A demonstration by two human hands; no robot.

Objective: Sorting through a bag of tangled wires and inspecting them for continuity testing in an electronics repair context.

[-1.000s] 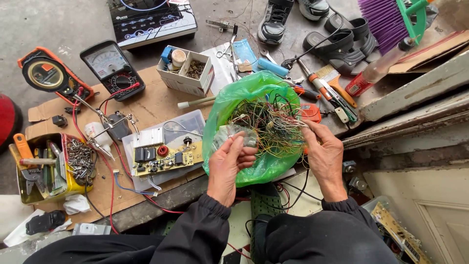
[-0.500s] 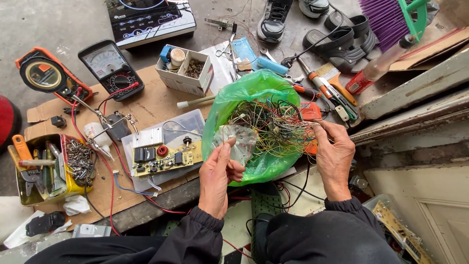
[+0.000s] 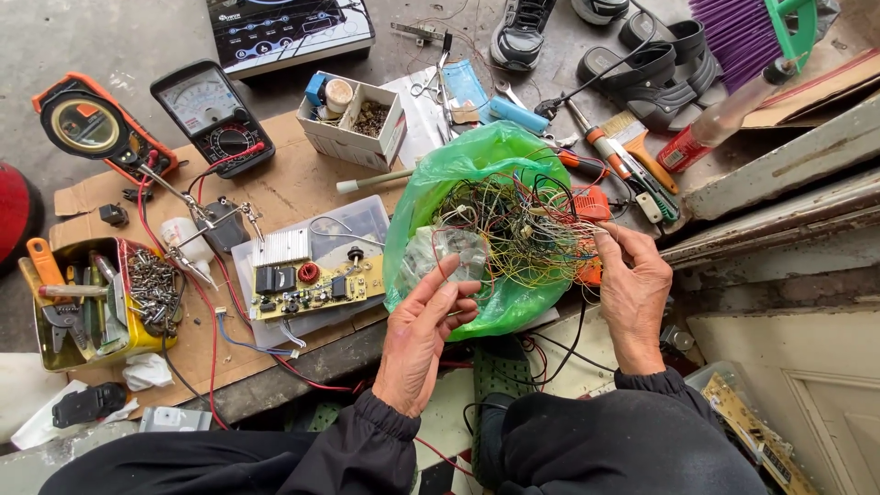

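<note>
A green plastic bag (image 3: 477, 165) lies open on the cardboard in front of me, stuffed with a tangle of thin coloured wires (image 3: 527, 229). My left hand (image 3: 422, 335) pinches a small clear plastic bag (image 3: 449, 249) at the green bag's near left side, thumb on top. At the right rim my right hand (image 3: 632, 293) grips the green bag, its fingertips among the wires beside an orange part (image 3: 591, 206).
Left of the bag, a circuit board (image 3: 316, 284) rests on a clear lid. Further left are a yellow tin of tools and screws (image 3: 137, 341), a multimeter (image 3: 215, 115) and an orange meter (image 3: 87, 124). Behind are a white box (image 3: 353, 124), screwdrivers, sandals and a purple broom (image 3: 738, 27).
My left hand slid slightly toward me, loosened, then closed again on the small clear bag. My right hand has stayed at the bag's right rim.
</note>
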